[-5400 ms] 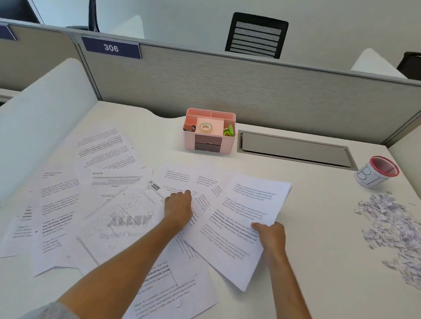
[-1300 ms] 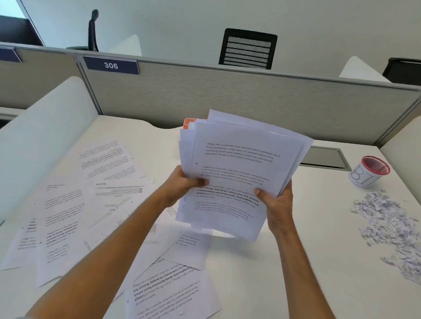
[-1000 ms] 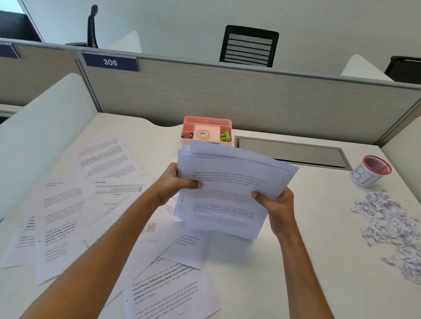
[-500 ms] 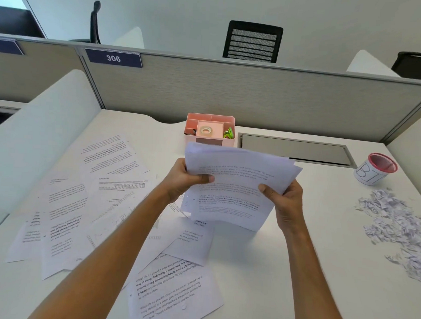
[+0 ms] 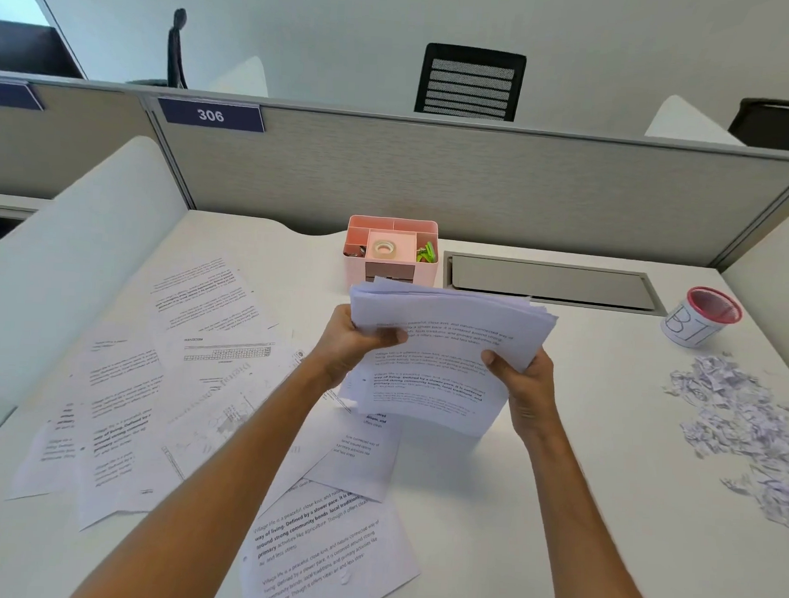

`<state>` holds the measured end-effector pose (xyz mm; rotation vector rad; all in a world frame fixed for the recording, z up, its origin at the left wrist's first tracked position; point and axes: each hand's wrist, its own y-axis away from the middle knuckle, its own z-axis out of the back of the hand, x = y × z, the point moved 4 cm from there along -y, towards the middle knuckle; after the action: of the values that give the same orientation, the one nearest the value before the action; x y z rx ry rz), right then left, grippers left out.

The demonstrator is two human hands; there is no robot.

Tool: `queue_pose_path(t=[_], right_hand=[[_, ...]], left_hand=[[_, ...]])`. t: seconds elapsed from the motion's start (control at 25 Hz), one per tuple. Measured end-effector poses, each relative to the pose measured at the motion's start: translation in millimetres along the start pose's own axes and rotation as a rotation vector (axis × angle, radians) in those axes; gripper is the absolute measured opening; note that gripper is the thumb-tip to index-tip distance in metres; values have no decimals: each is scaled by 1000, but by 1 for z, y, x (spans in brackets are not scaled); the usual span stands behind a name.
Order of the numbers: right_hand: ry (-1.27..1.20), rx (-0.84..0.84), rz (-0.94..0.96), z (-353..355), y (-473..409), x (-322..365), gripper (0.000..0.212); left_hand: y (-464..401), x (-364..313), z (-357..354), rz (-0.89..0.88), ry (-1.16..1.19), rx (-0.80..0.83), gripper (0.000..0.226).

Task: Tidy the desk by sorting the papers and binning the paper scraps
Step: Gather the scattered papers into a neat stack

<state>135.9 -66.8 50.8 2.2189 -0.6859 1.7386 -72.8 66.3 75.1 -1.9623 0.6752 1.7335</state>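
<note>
While both arms reach forward in the head view, the left hand [image 5: 352,342] grips the left edge of a stack of papers [image 5: 439,359], thumb curled over the top sheet, and the right hand [image 5: 526,386] grips the stack's right edge the same way. Held above the white counter [image 5: 532,508], the stack tilts with its far edge raised, and its lower edge sits close over the surface; whether it touches there I cannot tell. Loose printed sheets [image 5: 163,379] lie spread and overlapping across the left half of the counter, with more sheets [image 5: 327,553] near the front edge under the left forearm. A heap of paper scraps [image 5: 740,422] lies on the right side, well apart from the stack. Just beyond the scraps stands a small white bin [image 5: 699,319] with a red rim and hand-drawn letters. Behind the stack, a pink organiser [image 5: 390,253] holding a tape roll and green clips stands against the grey partition [image 5: 479,185], beside a grey cable hatch [image 5: 551,283]. A label reading 306 [image 5: 211,115] is fixed to the partition's top left.
</note>
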Motion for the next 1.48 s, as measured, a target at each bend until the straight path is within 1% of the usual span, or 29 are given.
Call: queue_pose_path(t=[0.08, 0.12, 0.24, 0.4, 0.48, 0.64, 0.72, 0.84, 0.96, 1.08, 1.16, 1.28, 1.4, 1.48], right_hand=[[9, -58, -62, 1, 3, -12, 30], [18, -79, -87, 1, 6, -18, 27], [39, -132, -155, 5, 15, -36, 24], [47, -136, -174, 6, 23, -47, 26], [52, -138, -168, 5, 24, -47, 28], [78, -139, -161, 9, 24, -42, 28], [94, -113, -136, 10, 23, -38, 28], [77, -81, -103, 10, 20, -31, 23], [74, -78, -106, 9, 18, -32, 26], [66, -47, -129, 5, 18, -37, 30], [66, -23, -155, 1, 21, -43, 32], [71, -42, -177, -2, 24, -49, 32], [86, -87, -162, -1, 22, -46, 28], [91, -97, -134, 0, 18, -39, 27]], left_hand=[[3, 19, 1, 35, -35, -45, 37], [6, 30, 3, 62, -50, -71, 35], [16, 57, 7, 129, -42, -108, 30], [21, 67, 7, 153, 0, -113, 37], [20, 67, 7, 148, 11, -121, 50], [22, 68, 7, 130, 28, -153, 91], [24, 66, 6, 90, 33, -169, 97], [22, 58, 3, 5, 38, -195, 92], [19, 53, 2, -39, 33, -223, 84], [21, 63, 4, 6, 57, -270, 81], [24, 76, 3, 67, 63, -294, 86], [26, 86, -1, 116, 48, -317, 90], [23, 84, -1, 109, 44, -337, 81], [19, 77, 1, 63, 63, -325, 70]])
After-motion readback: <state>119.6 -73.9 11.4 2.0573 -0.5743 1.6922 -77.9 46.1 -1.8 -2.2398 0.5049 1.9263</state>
